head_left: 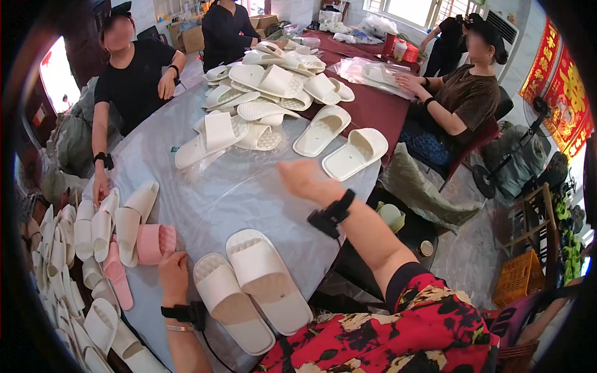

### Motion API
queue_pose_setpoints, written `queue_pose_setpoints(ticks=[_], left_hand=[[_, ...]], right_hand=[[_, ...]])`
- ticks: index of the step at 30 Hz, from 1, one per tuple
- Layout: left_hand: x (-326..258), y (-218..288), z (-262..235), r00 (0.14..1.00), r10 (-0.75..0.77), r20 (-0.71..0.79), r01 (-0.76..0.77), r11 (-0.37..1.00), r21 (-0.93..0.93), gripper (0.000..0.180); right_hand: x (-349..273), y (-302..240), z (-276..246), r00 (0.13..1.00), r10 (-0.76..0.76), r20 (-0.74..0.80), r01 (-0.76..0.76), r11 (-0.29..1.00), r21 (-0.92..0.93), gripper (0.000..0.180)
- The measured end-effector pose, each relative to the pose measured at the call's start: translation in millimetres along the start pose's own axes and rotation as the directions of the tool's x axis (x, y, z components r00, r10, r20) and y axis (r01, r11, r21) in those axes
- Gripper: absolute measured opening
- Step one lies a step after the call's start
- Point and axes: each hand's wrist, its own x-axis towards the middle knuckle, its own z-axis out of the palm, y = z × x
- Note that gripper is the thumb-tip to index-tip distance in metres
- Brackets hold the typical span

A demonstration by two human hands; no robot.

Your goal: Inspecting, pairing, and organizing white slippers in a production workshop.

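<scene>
My left hand (173, 273) has its fingers curled at the near edge of a pink slipper (151, 246), which lies at the left side of the round table. Blurred by motion, my right hand (303, 179) reaches over the table's middle, and its fingers are hard to make out. Just beyond it sit two white slippers (321, 129) side by side, apart from a big heap of white slippers (267, 84). Another white pair (258, 286) lies right in front of me, between my forearms. A second pink slipper (117, 276) rests among white ones at the left edge.
Rows of white slippers (68, 280) crowd the left edge. Clear plastic sheeting covers the round table (217, 202). Across it one person (137, 81) touches slippers; at right another (460, 93) handles plastic bags (373, 74) on a dark red table. A sack (429, 193) and orange crate (517, 278) stand right.
</scene>
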Motion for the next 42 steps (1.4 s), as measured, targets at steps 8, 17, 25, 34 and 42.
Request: queue_pose_setpoints(ticks=[8,17,25,34,42], left_hand=[[3,5,-3,1.000,-0.006,-0.005,0.006,1.000,0.011,0.010],[-6,65,-30,0.993,-0.037,-0.109,0.009,0.969,-0.246,0.024],[-41,93,-39,0.930,0.036,0.365,0.215,0.753,-0.621,0.020],[-41,125,-41,0.948,0.160,0.275,0.086,0.703,-0.706,0.029],[-54,91,-33,0.981,0.017,0.193,0.110,0.772,-0.626,0.005]], right_hand=[[-24,70,-32,0.860,0.205,-0.468,-0.135,0.975,0.178,0.010],[-42,-25,-15,0.893,-0.245,-0.378,0.326,0.930,0.168,0.009],[-81,-121,3,0.750,-0.647,-0.139,0.649,0.678,0.346,0.014],[-93,-128,-5,0.723,-0.658,-0.209,0.673,0.606,0.424,0.014],[-88,-114,-12,0.683,-0.620,-0.386,0.730,0.593,0.340,0.016]])
